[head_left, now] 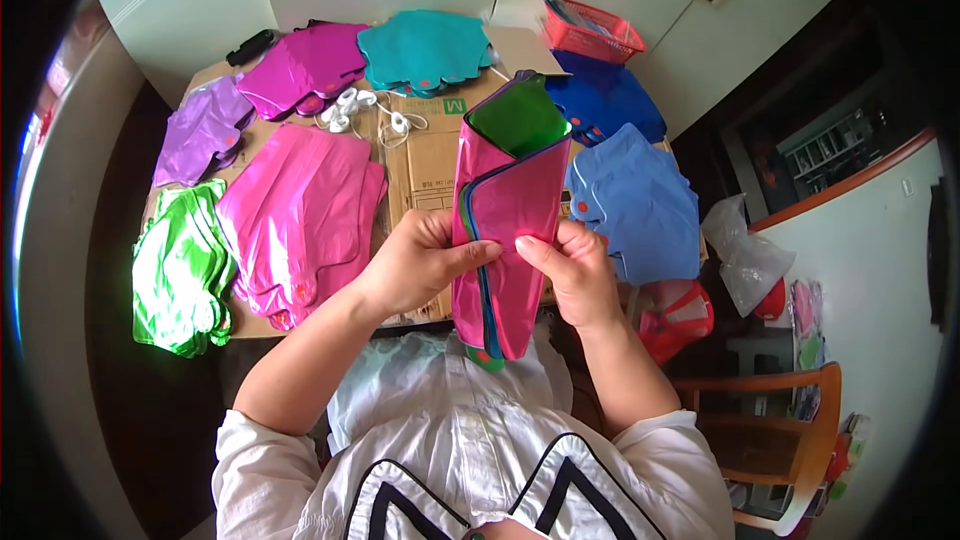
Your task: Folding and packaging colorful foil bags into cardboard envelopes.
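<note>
Head view shows both hands, left hand [420, 262] and right hand [572, 270], pinched shut on a stack of foil balloons [505, 215] above the desk's [432, 155] near edge, while a red basket [592, 35] at the far right corner holds papers.

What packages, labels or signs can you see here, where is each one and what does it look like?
Flattened cardboard box: spread over the table under the foil stacks, brown, with a small green printed mark near its top.
Red basket: far right of the table, mesh plastic, holding packets.
Clear plastic bag: right of the table, crumpled.
</note>
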Tool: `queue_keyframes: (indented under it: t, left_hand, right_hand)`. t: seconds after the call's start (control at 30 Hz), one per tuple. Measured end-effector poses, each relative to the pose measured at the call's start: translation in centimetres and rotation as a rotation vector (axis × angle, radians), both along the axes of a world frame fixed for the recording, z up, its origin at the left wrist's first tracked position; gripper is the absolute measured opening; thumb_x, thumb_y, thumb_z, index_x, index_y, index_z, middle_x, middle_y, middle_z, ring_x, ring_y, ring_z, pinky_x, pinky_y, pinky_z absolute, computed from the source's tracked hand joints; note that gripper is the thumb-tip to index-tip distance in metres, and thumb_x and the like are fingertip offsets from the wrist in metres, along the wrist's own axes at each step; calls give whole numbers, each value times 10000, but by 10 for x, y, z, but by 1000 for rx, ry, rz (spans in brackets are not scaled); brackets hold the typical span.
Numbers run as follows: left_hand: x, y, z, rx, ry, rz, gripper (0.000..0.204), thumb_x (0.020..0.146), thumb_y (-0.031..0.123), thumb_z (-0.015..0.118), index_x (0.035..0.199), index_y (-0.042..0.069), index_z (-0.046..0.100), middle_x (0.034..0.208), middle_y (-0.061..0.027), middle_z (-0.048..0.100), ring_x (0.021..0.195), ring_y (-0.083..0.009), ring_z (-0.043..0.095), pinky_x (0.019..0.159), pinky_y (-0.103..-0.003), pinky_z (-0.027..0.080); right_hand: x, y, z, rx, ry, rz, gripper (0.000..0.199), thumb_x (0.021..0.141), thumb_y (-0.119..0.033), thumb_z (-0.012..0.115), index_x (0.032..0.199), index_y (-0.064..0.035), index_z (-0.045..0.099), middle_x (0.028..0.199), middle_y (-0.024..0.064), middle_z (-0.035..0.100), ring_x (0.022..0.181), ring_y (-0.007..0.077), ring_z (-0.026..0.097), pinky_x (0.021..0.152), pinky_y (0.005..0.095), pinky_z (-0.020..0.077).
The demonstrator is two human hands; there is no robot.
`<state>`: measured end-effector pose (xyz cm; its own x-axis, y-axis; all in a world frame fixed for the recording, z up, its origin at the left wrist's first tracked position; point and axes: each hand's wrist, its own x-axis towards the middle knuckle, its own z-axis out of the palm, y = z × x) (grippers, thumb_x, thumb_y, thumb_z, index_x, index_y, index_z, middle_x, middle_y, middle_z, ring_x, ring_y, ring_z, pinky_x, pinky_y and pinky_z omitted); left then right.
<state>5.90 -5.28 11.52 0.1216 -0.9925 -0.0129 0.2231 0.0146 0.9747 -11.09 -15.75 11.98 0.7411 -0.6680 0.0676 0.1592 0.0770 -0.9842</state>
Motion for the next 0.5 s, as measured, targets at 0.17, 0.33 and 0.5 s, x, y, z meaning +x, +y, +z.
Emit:
queue_keyframes:
  t: [0.17,0.33,0.5]
  left_hand:
    - [-2,6,6,4,19,16,163,916,59,630,1060,0,679,938,-6,695,844,-48,601,771,-230,509]
    - [-2,9,7,-13,-12,4,176,903,90,660,1056,8,692,953,-2,697,843,-38,588,769,-231,508]
    - [4,9,13,3,-59,8,188,904,105,661,1060,4,689,950,-3,697,839,-43,597,773,-232,508]
  right_hand:
    - [-14,-6,6,282,48,228,213,910,-143,635,1073,-4,630,931,5,661,810,53,604,744,210,491]
    - [-12,-1,-7,142,15,165,209,912,-129,607,1079,-4,623,893,11,660,763,52,623,653,208,536]
    - [-8,0,3,184,6,169,189,917,-117,602,1070,-13,640,892,18,673,755,54,624,649,212,539]
